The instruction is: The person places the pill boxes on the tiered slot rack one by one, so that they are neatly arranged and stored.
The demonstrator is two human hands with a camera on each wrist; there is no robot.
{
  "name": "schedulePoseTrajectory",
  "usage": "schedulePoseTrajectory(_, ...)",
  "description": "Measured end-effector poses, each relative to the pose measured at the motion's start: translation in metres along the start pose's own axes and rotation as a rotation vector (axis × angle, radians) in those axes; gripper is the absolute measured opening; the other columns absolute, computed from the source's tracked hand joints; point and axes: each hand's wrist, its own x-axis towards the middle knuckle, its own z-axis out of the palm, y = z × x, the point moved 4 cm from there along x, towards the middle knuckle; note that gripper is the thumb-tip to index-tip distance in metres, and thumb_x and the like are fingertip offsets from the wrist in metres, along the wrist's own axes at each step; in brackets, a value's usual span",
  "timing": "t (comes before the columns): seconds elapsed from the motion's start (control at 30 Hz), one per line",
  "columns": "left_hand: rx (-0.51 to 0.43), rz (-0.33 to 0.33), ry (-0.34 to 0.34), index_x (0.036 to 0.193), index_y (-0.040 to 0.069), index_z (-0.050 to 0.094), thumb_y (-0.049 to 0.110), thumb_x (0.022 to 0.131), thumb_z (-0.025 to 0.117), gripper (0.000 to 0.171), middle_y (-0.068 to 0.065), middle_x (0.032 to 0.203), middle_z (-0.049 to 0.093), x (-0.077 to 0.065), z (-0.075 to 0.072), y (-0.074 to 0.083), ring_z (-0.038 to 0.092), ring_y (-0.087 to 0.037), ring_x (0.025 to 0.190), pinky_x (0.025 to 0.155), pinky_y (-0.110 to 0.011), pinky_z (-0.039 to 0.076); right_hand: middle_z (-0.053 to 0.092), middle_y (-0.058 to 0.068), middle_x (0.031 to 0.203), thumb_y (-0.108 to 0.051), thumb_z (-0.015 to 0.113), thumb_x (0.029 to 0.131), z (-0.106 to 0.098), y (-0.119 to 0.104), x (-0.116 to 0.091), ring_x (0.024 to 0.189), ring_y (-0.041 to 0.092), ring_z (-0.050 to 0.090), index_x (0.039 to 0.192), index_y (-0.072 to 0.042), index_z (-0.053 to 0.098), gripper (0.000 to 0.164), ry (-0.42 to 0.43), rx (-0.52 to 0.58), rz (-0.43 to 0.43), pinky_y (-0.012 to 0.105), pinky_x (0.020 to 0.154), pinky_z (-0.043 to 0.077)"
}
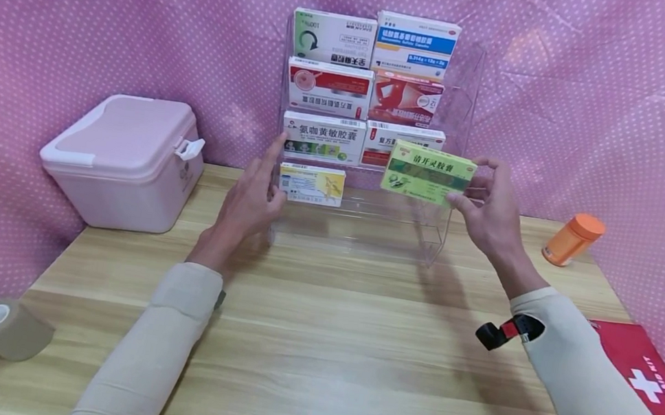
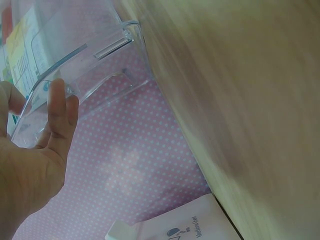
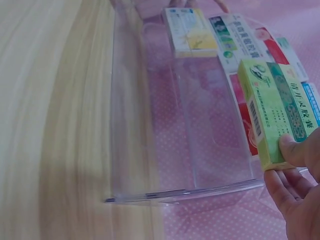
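Observation:
A clear tiered display rack (image 1: 353, 238) holds several medicine boxes in two columns. My left hand (image 1: 252, 187) grips the rack's left side edge, its thumb beside a yellow-and-white medicine box (image 1: 311, 185) on the lowest tier. In the left wrist view, fingers (image 2: 57, 112) lie along the outside of the clear panel. My right hand (image 1: 492, 210) pinches a green medicine box (image 1: 428, 174) by its right end. That box is tilted, in front of a red-and-white medicine box (image 1: 403, 135) and partly covering it. Beneath the green box, the right wrist view shows the lowest tier's bare plastic (image 3: 200, 120).
At the left stands a pink lidded case (image 1: 120, 161), with a roll of tape (image 1: 12, 331) nearer the front. An orange bottle (image 1: 574, 239) stands right of the rack. A red first aid pouch (image 1: 647, 384) lies by the right forearm. Dotted pink cloth (image 1: 235, 36) hangs behind.

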Motion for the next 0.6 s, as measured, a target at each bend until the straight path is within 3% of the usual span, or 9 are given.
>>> schedulePoseTrajectory(0.13,-0.001,0.002,0.004,0.171,0.052,0.005,0.01,0.094,0.06,0.103,-0.018,0.132,0.054,0.0,0.0,0.0,0.048,-0.028,0.086,0.069,-0.038,0.044,0.071,0.026,0.126,0.002,0.072,0.097,0.0,-0.004,0.005,0.113,0.035,0.072,0.146,-0.013,0.043,0.059,0.017,-0.012,-0.018,0.041,0.101,0.06)
schedulePoseTrajectory(0.27,0.005,0.008,0.003,0.172,0.049,0.007,0.01,0.095,0.06,0.101,-0.018,0.124,0.053,0.0,-0.001,0.0,0.048,-0.028,0.084,0.068,-0.038,0.043,0.069,0.029,0.128,0.002,0.071,0.098,0.002,-0.008,0.01,0.117,0.043,0.071,0.148,-0.01,0.043,0.059,0.018,-0.012,-0.045,0.058,0.106,0.057)
schedulePoseTrajectory(0.6,0.005,0.002,-0.004,0.172,0.047,0.007,0.01,0.095,0.059,0.1,-0.018,0.122,0.053,0.0,0.001,-0.001,0.048,-0.027,0.084,0.069,-0.038,0.043,0.072,0.03,0.117,0.013,0.071,0.091,0.017,-0.013,0.021,0.106,0.042,0.074,0.139,0.0,0.049,0.055,0.067,-0.095,-0.184,0.049,0.1,0.062)
